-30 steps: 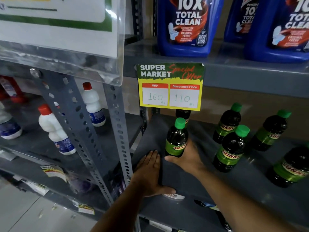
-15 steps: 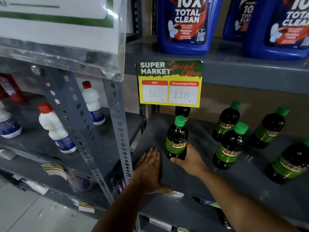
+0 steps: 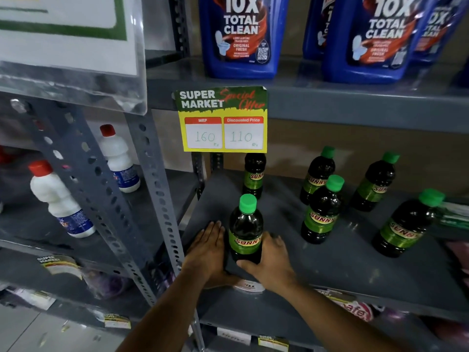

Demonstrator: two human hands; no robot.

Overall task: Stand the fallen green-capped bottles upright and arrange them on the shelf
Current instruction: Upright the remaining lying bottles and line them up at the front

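Observation:
Several dark bottles with green caps and green "SUNNY" labels stand upright on the grey shelf point(image 3: 291, 224). The nearest bottle point(image 3: 245, 229) stands at the shelf's front left. My right hand point(image 3: 269, 265) wraps its base from the right, thumb across the front. My left hand point(image 3: 208, 247) lies flat on the shelf just left of that bottle, fingers spread, holding nothing. Another bottle point(image 3: 253, 176) stands behind it, its cap hidden by the price tag. More bottles stand to the right, at mid shelf point(image 3: 322, 212), behind it point(image 3: 318, 176), at the back point(image 3: 375, 184) and at the front right point(image 3: 406, 227).
A yellow and green price tag point(image 3: 222, 120) hangs from the upper shelf, which carries blue cleaner jugs point(image 3: 241, 36). White bottles with red caps point(image 3: 61, 199) stand on the left-hand rack behind a perforated grey upright point(image 3: 154, 189). A clear sign holder point(image 3: 71, 47) hangs top left.
My right hand has drawn the near bottle forward toward the shelf's front left edge, beside my left hand. My left hand has stayed flat on the shelf.

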